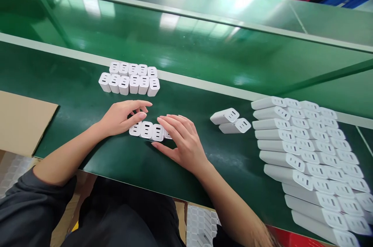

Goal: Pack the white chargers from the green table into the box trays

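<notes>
White chargers (146, 130) are standing in a short row on the worktop (186, 101), long axes upright, ports facing up. At its left end the left hand (121, 116) is resting half-open, gripping nothing; the right hand (186, 142) is arching over the other end, its grip unclear.

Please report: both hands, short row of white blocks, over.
Left hand open at left end of short block row. Right hand spread over its right end, hiding part. A block pair lies farther right.
</notes>
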Available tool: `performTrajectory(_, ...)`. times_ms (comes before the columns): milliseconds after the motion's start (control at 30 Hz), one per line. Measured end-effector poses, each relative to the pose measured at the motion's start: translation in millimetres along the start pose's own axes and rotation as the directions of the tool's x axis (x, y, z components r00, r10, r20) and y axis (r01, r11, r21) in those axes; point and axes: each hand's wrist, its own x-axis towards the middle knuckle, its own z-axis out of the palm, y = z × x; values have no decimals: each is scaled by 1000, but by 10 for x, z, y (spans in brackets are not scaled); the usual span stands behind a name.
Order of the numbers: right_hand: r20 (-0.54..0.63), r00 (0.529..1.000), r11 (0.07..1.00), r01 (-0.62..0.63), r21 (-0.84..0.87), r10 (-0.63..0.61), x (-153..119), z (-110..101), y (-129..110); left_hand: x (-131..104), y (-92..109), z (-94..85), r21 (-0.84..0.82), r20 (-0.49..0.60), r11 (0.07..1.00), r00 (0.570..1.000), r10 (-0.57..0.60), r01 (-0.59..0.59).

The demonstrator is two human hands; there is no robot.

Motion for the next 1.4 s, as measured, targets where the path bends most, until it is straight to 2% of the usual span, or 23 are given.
performTrajectory(200, 101, 992, 988, 94, -125, -81, 200, 68, -141, -13, -55, -18, -29, 7, 1000, 1000, 7, -7)
performTrajectory(333, 151, 987, 985, 82, -153, -59, 291, 130, -223, -13, -69, -20, -30, 4, 1000, 1000, 2, -1)
performTrajectory(433, 65, 997, 994, 55, -93, -49, 220, 4, -247, -14, -56, -15, -9, 20, 1000, 1000, 0, 0)
performTrajectory(533, -78, 994, 994, -82, -77, 76, -32, -267, -172, -27, -22, -12, 33, 44, 999, 999, 4, -5)
performTrajectory(600, -186, 951, 964, -261, -50, 248, -298, -446, -67, -41, 0, -9, 79, 61, 997, 998, 12, -17)
performTrajectory(700, -313, 806, 859, -508, 67, 502, -744, -608, 98, -59, 8, 3, 159, 91, 987, 996, 25, -39)
performTrajectory(733, -323, 768, 827, -555, 95, 553, -874, -628, 144, -61, 5, 10, 183, 103, 982, 994, 29, -47)
performTrajectory(800, -328, 738, 796, -601, 78, 589, -1067, -630, 222, -62, -6, 22, 221, 123, 973, 992, 37, -63)
performTrajectory(867, -341, 750, 794, -608, -17, 567, -1153, -604, 304, -60, -12, 30, 242, 133, 967, 990, 45, -76)
performTrajectory(933, -346, 784, 804, -582, -123, 515, -1139, -573, 411, -57, -13, 34, 249, 136, 965, 989, 55, -88)
performTrajectory(1067, -263, 868, 832, -485, -270, 421, -924, -523, 664, -59, -15, 36, 249, 134, 963, 988, 73, -105)
performTrajectory(1200, -240, 883, 784, -469, -405, 404, -699, -512, 723, -66, -30, 9, 252, 145, 962, 987, 67, -102)
performTrajectory(1300, -317, 874, 814, -468, -345, 368, -664, -545, 556, -72, -16, -57, 286, 227, 948, 971, 75, -140)
performTrajectory(1333, -311, 879, 852, -447, -272, 362, -676, -555, 480, -72, -2, -83, 317, 270, 936, 961, 65, -153)
performTrajectory(1400, -202, 906, 916, -393, -78, 372, -707, -557, 336, -70, 33, -130, 394, 349, 904, 937, 19, -165)
